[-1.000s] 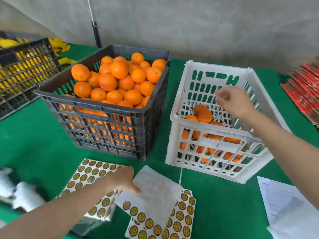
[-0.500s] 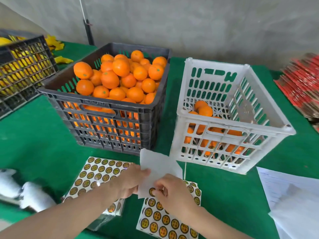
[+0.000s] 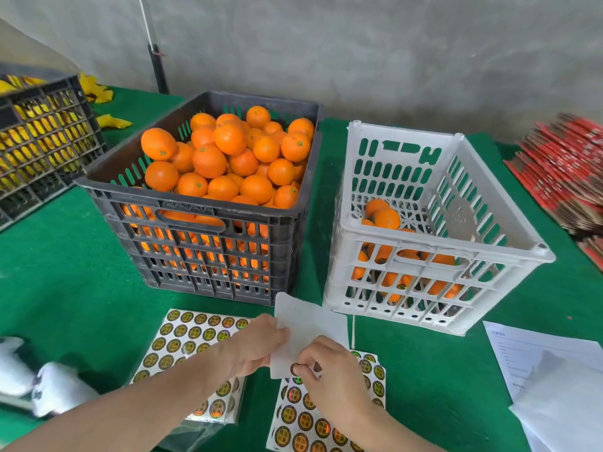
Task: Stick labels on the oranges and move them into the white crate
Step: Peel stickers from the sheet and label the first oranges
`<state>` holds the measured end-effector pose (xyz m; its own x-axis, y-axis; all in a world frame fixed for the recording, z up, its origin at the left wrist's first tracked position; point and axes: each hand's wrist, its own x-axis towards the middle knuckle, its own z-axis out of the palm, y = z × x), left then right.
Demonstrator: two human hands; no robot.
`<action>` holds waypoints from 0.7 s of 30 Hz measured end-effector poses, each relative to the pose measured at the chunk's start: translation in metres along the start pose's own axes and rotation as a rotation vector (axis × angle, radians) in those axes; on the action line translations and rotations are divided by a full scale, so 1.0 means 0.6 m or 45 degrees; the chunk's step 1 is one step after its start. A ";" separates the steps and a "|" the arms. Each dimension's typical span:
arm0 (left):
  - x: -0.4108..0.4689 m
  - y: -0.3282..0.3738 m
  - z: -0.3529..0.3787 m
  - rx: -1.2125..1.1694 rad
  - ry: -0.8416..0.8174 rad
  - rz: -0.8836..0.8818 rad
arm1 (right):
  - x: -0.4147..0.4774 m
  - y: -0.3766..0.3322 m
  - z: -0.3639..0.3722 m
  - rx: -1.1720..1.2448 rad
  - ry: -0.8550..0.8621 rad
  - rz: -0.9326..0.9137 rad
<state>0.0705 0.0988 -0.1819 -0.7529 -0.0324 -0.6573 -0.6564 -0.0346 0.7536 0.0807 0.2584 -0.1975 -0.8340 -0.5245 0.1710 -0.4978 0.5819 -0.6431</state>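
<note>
Two label sheets (image 3: 195, 334), left hand (image 3: 257, 347) pinching white backing (image 3: 310, 324), right hand (image 3: 329, 370) pinching round gold label (image 3: 296, 369), writing unreadable

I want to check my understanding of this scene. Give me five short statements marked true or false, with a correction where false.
The dark crate is heaped with oranges. True.
The white crate is empty. False: several oranges lie in it.
The right hand pinches a round label. True.
The left hand holds an orange. False: it holds the white backing sheet.
Sticker sheets lie on the green table. True.
</note>
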 end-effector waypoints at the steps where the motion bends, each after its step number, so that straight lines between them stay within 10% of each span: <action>1: 0.002 0.000 -0.001 0.041 0.006 0.019 | 0.000 -0.002 0.000 0.020 0.012 -0.013; 11: 0.006 -0.015 -0.056 1.091 0.239 0.338 | 0.095 -0.083 -0.104 0.437 0.421 -0.180; 16: -0.082 0.088 -0.080 0.878 0.363 1.397 | 0.185 -0.145 -0.157 0.438 0.599 -0.413; 21: -0.115 0.232 -0.130 0.669 0.611 1.701 | 0.295 -0.183 -0.156 0.331 0.524 -0.568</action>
<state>0.0344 0.0184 -0.0320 -0.7737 -0.0671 0.6300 0.4568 0.6300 0.6281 -0.0348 0.1597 -0.0267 -0.6092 -0.3703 0.7013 -0.7864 0.1678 -0.5945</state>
